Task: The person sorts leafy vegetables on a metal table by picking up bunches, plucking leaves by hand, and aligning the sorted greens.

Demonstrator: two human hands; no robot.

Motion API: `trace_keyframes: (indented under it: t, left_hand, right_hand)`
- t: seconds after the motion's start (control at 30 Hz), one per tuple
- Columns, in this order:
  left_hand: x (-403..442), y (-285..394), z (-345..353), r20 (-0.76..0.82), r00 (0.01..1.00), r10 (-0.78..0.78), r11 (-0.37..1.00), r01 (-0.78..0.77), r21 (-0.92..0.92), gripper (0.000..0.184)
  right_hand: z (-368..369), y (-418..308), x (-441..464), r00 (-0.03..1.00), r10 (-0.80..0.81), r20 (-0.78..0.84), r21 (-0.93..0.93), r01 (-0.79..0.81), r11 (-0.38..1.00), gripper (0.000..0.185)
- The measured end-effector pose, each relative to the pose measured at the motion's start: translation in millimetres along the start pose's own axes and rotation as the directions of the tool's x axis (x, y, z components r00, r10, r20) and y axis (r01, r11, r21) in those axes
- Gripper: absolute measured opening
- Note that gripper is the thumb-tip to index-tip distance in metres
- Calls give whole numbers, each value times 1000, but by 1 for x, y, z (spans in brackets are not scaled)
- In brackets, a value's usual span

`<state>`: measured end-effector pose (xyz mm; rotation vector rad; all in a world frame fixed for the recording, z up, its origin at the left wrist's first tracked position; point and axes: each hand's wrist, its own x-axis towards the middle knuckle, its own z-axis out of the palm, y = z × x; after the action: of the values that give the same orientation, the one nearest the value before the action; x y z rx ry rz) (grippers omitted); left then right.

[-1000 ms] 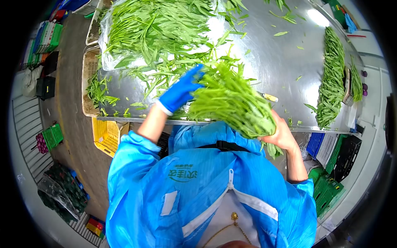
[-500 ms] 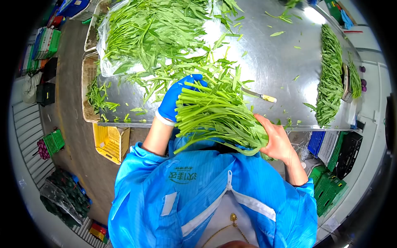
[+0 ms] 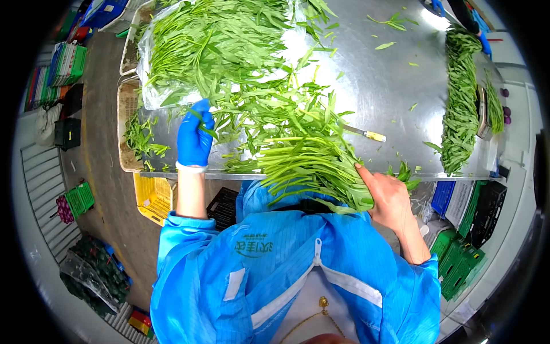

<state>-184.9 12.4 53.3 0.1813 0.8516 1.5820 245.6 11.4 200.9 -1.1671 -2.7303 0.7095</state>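
Observation:
My right hand (image 3: 391,198), bare, is closed around the leafy end of a bunch of water spinach (image 3: 309,169). The bunch lies over the table's near edge, its pale green stems pointing left. My left hand (image 3: 196,137), in a blue glove, is apart from the bunch at the left, fingers curled with a loose green leaf (image 3: 208,131) in them. Loose leaves and stems (image 3: 260,106) are strewn between the hands. Just beyond the bunch lies a knife (image 3: 374,136) with a yellowish handle.
A big heap of water spinach (image 3: 217,40) rests on clear plastic at the far left of the metal table (image 3: 395,86). A long row of greens (image 3: 460,103) lies at the right, with another person's gloved hand (image 3: 486,43) beside it. A yellow crate (image 3: 153,198) stands below left.
My left hand has let go of the stems and moved left, now with a leaf. My right hand keeps the bunch, slightly lower right. Another person's gloved hands have appeared at top right.

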Motion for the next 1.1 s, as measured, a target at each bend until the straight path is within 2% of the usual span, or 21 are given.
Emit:
trace_keyframes:
  t: [0.07,0.1,0.17,0.2,0.23,0.27,0.33,0.4,0.47,0.57,0.6,0.67,0.73,0.8,0.83,0.9,0.97,1.07,1.1]
  left_hand:
    - [-23,-1,38,108,992,-69,896,14,445,32]
    - [-34,1,60,167,971,-173,691,-1,723,40]
    - [-51,-9,102,425,870,-251,459,-280,843,28]
    - [-59,-20,117,461,837,-294,371,-344,862,27]
    - [-67,-32,127,512,823,-246,229,-464,856,28]
    - [-68,-46,122,548,803,-234,149,-528,836,23]
    - [-61,-63,100,369,925,-93,567,-255,783,19]
    - [-33,-36,77,288,929,231,470,-366,803,18]
    - [-15,-4,55,-32,990,140,527,-47,849,20]
    - [-3,-12,44,-57,997,-56,402,75,913,23]
    - [-6,-28,45,54,988,-146,577,40,816,33]
    - [3,-47,35,268,870,-415,604,43,796,45]
    - [8,-73,44,154,778,-610,558,284,780,52]
    - [2,-73,68,359,633,-686,637,284,717,49]
    - [11,-95,60,314,560,-767,521,258,814,47]
    - [14,-119,64,337,462,-821,474,219,853,45]
    - [-6,-107,104,496,410,-766,612,228,757,43]
    - [-15,-105,142,455,468,-758,554,92,827,40]
    - [-15,-107,146,390,483,-784,536,210,818,35]
  right_hand:
    - [1,0,0,1000,-8,14,-68,9,998,83]
    - [2,-1,1,1000,-8,15,-77,9,997,83]
    - [4,-5,4,1000,-9,20,-100,11,995,83]
    - [5,-7,5,1000,-17,24,-94,19,995,83]
    - [6,-9,8,999,-26,28,-90,29,996,83]
    - [7,-10,9,999,-35,29,-85,37,996,83]
    - [7,-9,7,999,-33,27,-105,35,994,79]
    - [6,-7,-1,999,-49,13,-158,50,986,75]
    - [1,-3,-8,994,-109,6,-246,107,963,70]
    - [-9,-9,-10,960,-274,65,-436,274,857,62]
    - [-12,-10,-9,943,-327,65,-465,319,826,60]
    - [-17,-14,-6,900,-429,73,-518,402,755,57]
    - [-23,-18,-3,870,-475,130,-556,461,692,53]
    - [-26,-20,1,829,-542,141,-582,512,632,52]
    - [-27,-21,2,811,-564,159,-616,528,585,51]
    - [-29,-22,4,786,-592,178,-627,554,547,51]
    - [-30,-24,5,769,-610,192,-636,571,520,50]
    - [-30,-25,8,758,-620,203,-639,582,503,50]
    - [-30,-25,9,758,-620,203,-638,583,504,50]
